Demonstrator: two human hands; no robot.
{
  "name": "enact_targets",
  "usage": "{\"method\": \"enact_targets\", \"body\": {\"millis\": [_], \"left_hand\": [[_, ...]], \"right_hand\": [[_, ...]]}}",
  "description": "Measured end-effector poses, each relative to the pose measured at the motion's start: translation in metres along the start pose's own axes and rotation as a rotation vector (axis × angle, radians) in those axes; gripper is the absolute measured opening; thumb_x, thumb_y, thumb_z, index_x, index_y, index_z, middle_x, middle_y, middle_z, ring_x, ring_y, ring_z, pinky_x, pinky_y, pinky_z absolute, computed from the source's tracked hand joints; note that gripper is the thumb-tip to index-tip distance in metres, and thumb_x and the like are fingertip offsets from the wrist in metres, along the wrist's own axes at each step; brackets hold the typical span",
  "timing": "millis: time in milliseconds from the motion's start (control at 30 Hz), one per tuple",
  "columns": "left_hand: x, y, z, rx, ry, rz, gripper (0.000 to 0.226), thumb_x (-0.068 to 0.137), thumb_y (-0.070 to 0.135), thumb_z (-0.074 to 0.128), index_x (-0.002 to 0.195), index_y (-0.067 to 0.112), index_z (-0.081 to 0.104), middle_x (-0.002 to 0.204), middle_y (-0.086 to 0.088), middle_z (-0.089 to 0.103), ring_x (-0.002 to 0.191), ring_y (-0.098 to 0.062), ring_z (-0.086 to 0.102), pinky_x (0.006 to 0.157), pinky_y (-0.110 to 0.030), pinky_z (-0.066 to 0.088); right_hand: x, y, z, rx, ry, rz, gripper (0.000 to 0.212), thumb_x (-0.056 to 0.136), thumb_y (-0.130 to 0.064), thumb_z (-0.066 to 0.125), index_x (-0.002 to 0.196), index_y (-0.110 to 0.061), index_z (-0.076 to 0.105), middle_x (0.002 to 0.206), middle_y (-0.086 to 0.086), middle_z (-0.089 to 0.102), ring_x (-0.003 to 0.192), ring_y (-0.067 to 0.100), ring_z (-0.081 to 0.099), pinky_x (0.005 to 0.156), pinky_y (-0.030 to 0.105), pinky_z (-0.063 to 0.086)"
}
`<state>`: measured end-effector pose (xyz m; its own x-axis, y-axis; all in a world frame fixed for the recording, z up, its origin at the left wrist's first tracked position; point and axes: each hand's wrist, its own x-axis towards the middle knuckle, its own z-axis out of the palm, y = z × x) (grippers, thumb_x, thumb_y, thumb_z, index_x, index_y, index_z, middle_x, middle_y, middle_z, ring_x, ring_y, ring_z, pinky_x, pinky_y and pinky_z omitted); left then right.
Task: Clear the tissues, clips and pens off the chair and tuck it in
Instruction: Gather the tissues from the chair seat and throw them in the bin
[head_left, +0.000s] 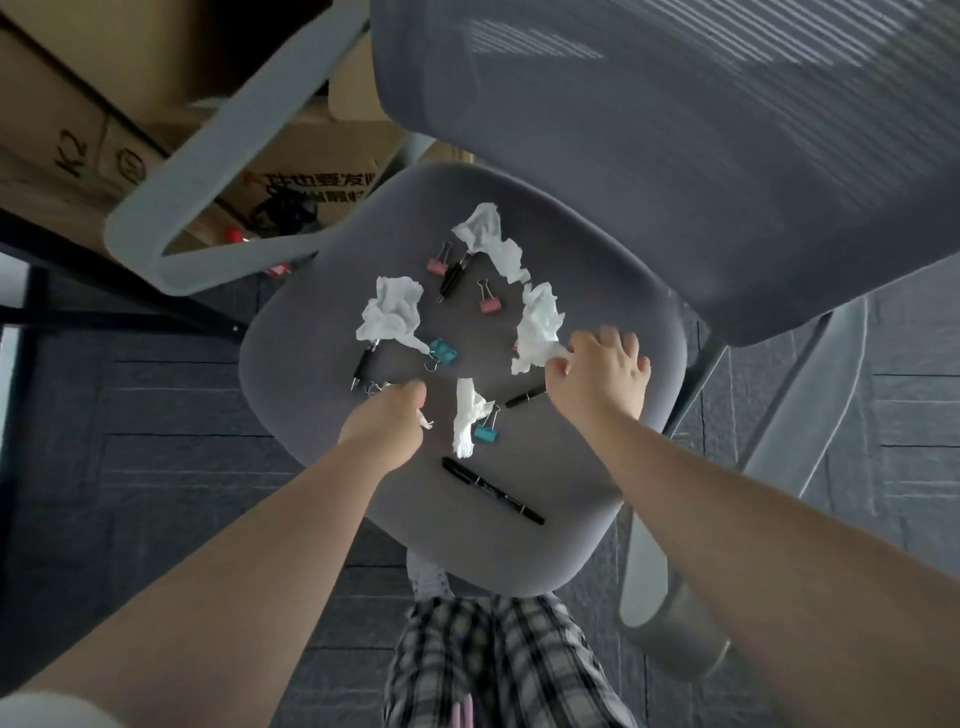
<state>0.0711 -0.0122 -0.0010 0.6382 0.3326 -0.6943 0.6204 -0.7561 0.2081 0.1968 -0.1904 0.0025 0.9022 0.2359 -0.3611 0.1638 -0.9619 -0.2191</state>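
Beside the chair seat (597, 493), a box (67, 140) reads "K2"; right hand (597, 374) pinches a tissue (540, 327); left hand (384, 415) is fisted.

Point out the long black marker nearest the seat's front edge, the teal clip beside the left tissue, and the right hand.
black marker (492, 490), head view, mid-barrel.
teal clip (442, 350), head view, its body.
right hand (602, 375), head view, back of hand.

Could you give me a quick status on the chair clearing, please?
Left hand closed on a small white tissue scrap. Right hand pinching a crumpled white tissue. Grey fabric chair seat cluttered: tissues, binder clips, black pens. Nothing blocking.
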Motion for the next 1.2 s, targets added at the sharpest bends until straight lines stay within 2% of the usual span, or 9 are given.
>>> {"method": "enact_targets", "body": {"millis": [133, 233, 333, 433, 500, 633, 867, 1033, 1200], "left_hand": [[0.013, 0.024, -0.005, -0.241, 0.068, -0.026, 0.012, 0.085, 0.015, 0.047, 0.097, 0.014, 0.05, 0.11, -0.006, 0.055, 0.088, -0.025, 0.051, 0.071, -0.032, 0.039], [0.022, 0.036, 0.003, -0.269, 0.015, 0.023, 0.058, 0.083, 0.047, 0.061, 0.129, 0.019, 0.04, 0.127, -0.004, 0.049, 0.114, -0.025, 0.053, 0.088, -0.036, 0.044], [0.03, 0.042, 0.013, -0.13, -0.01, 0.069, 0.083, 0.075, 0.06, 0.066, 0.138, 0.023, 0.029, 0.136, -0.006, 0.045, 0.12, -0.028, 0.053, 0.09, -0.042, 0.049], [0.038, 0.041, 0.022, 0.031, -0.048, 0.129, 0.076, 0.076, 0.053, 0.069, 0.135, 0.024, 0.032, 0.131, -0.006, 0.047, 0.115, -0.029, 0.055, 0.087, -0.041, 0.05], [0.042, 0.04, 0.024, 0.095, -0.058, 0.193, 0.054, 0.085, 0.035, 0.065, 0.13, 0.021, 0.039, 0.126, -0.006, 0.051, 0.109, -0.027, 0.057, 0.084, -0.039, 0.05], [0.045, 0.036, 0.014, -0.004, 0.019, 0.186, 0.025, 0.088, 0.015, 0.051, 0.113, 0.017, 0.05, 0.114, -0.002, 0.058, 0.098, -0.026, 0.057, 0.075, -0.033, 0.043], [0.048, 0.034, -0.028, -0.283, 0.268, 0.072, 0.044, 0.081, 0.01, 0.05, 0.122, 0.021, 0.043, 0.086, 0.007, 0.054, 0.083, -0.022, 0.057, 0.065, -0.029, 0.042], [0.07, 0.023, -0.05, -0.369, 0.362, -0.076, 0.06, 0.087, 0.01, 0.053, 0.14, 0.021, 0.028, 0.096, -0.005, 0.053, 0.079, -0.023, 0.051, 0.055, -0.024, 0.038], [0.085, 0.01, -0.054, -0.411, 0.263, -0.248, 0.08, 0.088, 0.027, 0.063, 0.149, 0.019, 0.013, 0.121, -0.013, 0.061, 0.11, -0.033, 0.059, 0.077, -0.034, 0.044]], "right_hand": [[0.024, -0.007, -0.002, 0.067, -0.065, -0.058, 0.02, 0.086, -0.026, 0.054, 0.1, -0.012, 0.06, 0.124, 0.003, 0.049, 0.123, 0.028, 0.035, 0.099, 0.041, 0.031], [0.037, -0.014, 0.01, 0.096, -0.121, -0.071, 0.025, 0.086, -0.034, 0.059, 0.1, -0.013, 0.057, 0.127, 0.004, 0.049, 0.123, 0.028, 0.04, 0.101, 0.043, 0.035], [0.044, -0.02, 0.021, 0.128, -0.179, -0.038, 0.027, 0.087, -0.035, 0.06, 0.102, -0.013, 0.056, 0.126, 0.006, 0.048, 0.119, 0.029, 0.045, 0.098, 0.043, 0.037], [0.048, -0.023, 0.025, 0.122, -0.196, -0.018, 0.011, 0.089, -0.023, 0.058, 0.09, -0.016, 0.049, 0.116, 0.005, 0.053, 0.11, 0.028, 0.05, 0.093, 0.041, 0.036], [0.049, -0.025, 0.025, 0.112, -0.193, -0.018, 0.015, 0.088, -0.012, 0.056, 0.086, -0.019, 0.043, 0.109, 0.006, 0.056, 0.104, 0.028, 0.052, 0.091, 0.039, 0.036], [0.049, -0.029, 0.018, 0.2, -0.118, -0.051, 0.013, 0.086, -0.004, 0.053, 0.095, -0.011, 0.047, 0.11, 0.009, 0.055, 0.104, 0.031, 0.05, 0.086, 0.04, 0.039], [0.066, -0.047, 0.0, 0.371, -0.028, -0.08, 0.046, 0.081, -0.009, 0.058, 0.125, -0.012, 0.044, 0.123, 0.008, 0.053, 0.111, 0.03, 0.05, 0.084, 0.044, 0.049], [0.087, -0.071, -0.003, 0.404, -0.031, -0.093, 0.064, 0.084, -0.011, 0.061, 0.142, -0.013, 0.035, 0.134, 0.01, 0.051, 0.121, 0.03, 0.05, 0.088, 0.039, 0.046], [0.108, -0.087, 0.005, 0.389, -0.111, -0.007, 0.054, 0.086, -0.018, 0.06, 0.135, -0.009, 0.039, 0.127, 0.011, 0.057, 0.107, 0.029, 0.059, 0.067, 0.031, 0.04]]}}
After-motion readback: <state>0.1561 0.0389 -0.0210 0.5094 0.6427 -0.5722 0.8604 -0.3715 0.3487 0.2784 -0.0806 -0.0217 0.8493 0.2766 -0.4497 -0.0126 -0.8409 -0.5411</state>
